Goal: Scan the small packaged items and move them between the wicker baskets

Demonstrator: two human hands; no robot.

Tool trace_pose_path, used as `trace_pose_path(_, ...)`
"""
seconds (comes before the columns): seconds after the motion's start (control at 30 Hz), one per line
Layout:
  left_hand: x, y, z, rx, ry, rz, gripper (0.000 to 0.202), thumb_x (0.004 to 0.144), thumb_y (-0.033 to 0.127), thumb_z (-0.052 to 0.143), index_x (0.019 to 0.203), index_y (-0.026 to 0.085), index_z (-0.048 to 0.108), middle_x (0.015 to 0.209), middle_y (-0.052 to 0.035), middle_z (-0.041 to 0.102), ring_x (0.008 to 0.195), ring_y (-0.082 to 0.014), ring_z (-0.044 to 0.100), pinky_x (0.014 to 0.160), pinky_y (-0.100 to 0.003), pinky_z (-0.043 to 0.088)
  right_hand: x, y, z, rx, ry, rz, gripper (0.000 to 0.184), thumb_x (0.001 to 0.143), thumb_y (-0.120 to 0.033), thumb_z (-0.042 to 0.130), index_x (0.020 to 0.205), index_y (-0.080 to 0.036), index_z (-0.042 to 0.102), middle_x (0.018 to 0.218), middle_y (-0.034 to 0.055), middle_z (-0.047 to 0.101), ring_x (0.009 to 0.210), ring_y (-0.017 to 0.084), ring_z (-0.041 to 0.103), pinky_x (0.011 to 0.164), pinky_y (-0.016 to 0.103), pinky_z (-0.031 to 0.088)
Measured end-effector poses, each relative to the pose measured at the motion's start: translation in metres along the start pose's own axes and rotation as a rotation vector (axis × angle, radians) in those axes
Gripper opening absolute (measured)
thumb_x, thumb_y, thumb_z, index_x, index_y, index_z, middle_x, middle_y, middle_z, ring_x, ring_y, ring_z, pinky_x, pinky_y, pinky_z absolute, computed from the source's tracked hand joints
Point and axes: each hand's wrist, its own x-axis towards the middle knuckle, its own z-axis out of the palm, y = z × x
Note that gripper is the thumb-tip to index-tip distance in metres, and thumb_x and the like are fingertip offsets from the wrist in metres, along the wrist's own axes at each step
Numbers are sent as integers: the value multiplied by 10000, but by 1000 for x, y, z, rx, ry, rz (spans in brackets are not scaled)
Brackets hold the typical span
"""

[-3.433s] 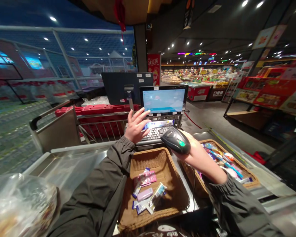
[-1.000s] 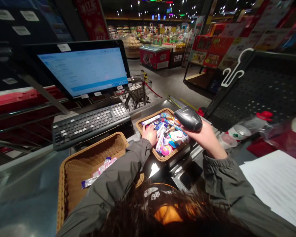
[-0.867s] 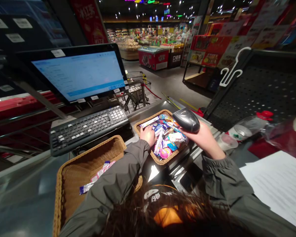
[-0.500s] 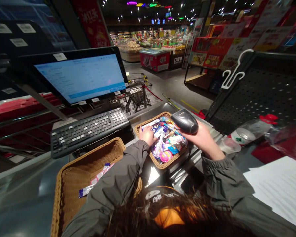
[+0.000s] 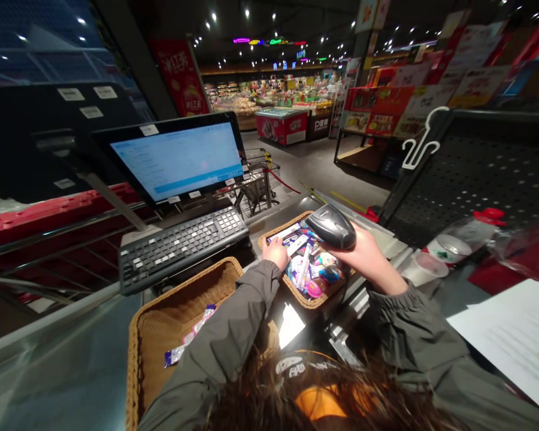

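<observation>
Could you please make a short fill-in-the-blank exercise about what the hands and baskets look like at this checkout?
1. The right hand holds a black barcode ____.
2. The left hand reaches into the wicker basket on the person's ____ side.
3. The keyboard lies below the lit ____.
4. The nearer basket is almost ____.

Missing words: scanner; right; screen; empty

A supermarket checkout: till screen (image 5: pixel 179 158), keyboard (image 5: pixel 182 245), stocked aisles behind.
</observation>
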Motion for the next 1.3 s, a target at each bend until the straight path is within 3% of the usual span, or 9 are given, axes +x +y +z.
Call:
trace_pose_path(0.13,2,3,-8,-30,28,28,185,799,371,670,833,211,756,1156,-89,715,1190,-331,575,1125,-606,311,-6,-8,-1,-14,14,-4,538,704,-464,777,1154,-189,666,1153,121,707,1052,308,670,955,489,524)
trace_pose_path(0.27,-1,-1,-49,-41,139,44,229,837,365,624,946,200,740,1424,-113,568,1326,-327,484,1169,-620,246,-10,-10,-2,-59,51,-12,457,701,-467,767,1065,-201,693,1114,119,721,1035,314,679,945,489,535)
trace_pose_path(0.33,-8,-13,-79,-25,229,65,243,853,337,599,992,179,721,1537,-111,438,1413,-321,387,1209,-618,150,-9,-11,0,-72,55,-20,458,696,-463,767,1064,-202,691,1105,121,723,1020,316,684,940,496,538)
trace_pose_path(0.4,-19,-32,-111,30,383,101,215,838,287,607,977,156,708,1529,-149,438,1420,-331,382,1199,-644,146,-6,-15,5,-78,58,-35,510,691,-461,766,1114,-192,674,1131,134,715,1036,327,680,948,512,532)
trace_pose_path(0.5,-43,-65,-151,90,519,74,162,795,238,633,924,163,698,1511,-173,455,1418,-352,389,1180,-692,119,2,-30,18,-70,39,-119,516,707,-463,744,1137,-189,668,1170,144,705,1085,343,665,973,525,519)
trace_pose_path(0.67,-95,-107,-195,165,611,-25,118,756,191,638,862,176,687,1510,-173,455,1436,-363,363,1179,-713,61,15,-75,43,-41,-29,-330,472,784,-430,685,1188,-189,641,1240,148,682,1131,341,650,996,510,509)
trace_pose_path(0.8,-136,-124,-214,237,640,-102,86,766,182,636,840,178,679,1503,-173,464,1437,-361,363,1175,-718,60,17,-106,67,-23,-86,-446,491,804,-391,673,1246,-186,604,1267,150,667,1160,339,636,1016,507,493)
trace_pose_path(0.97,-174,-136,-227,343,627,-189,82,778,189,635,843,169,680,1499,-185,463,1435,-353,369,1161,-724,107,17,-125,96,37,-167,-526,463,825,-384,653,1230,-165,607,1262,158,665,1162,333,632,981,487,513)
trace_pose_path(1.3,-209,-151,-230,383,598,-252,133,794,225,630,879,166,713,1486,-162,489,1420,-359,392,1165,-718,124,6,-141,119,85,-218,-540,385,794,-296,652,1155,-161,644,1168,142,707,1092,327,660,945,454,522)
